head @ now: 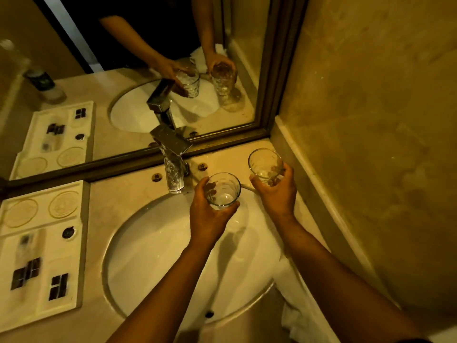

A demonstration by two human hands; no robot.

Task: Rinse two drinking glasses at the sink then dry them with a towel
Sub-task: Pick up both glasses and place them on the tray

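My left hand (209, 219) grips a clear drinking glass (223, 190) upright over the back right part of the white oval sink (148, 256), just right of the chrome faucet (174, 159). My right hand (278, 191) holds a second clear glass (265, 165), tilted slightly, above the counter at the back right corner near the mirror. Both glasses look empty. No water runs from the faucet. A white towel (294, 305) lies on the counter by the sink's right edge, under my right forearm.
A white tray (37, 246) with round coasters and small dark sachets sits on the counter to the left. A framed mirror (138, 70) stands directly behind the faucet. A beige wall (371, 144) closes in the right side.
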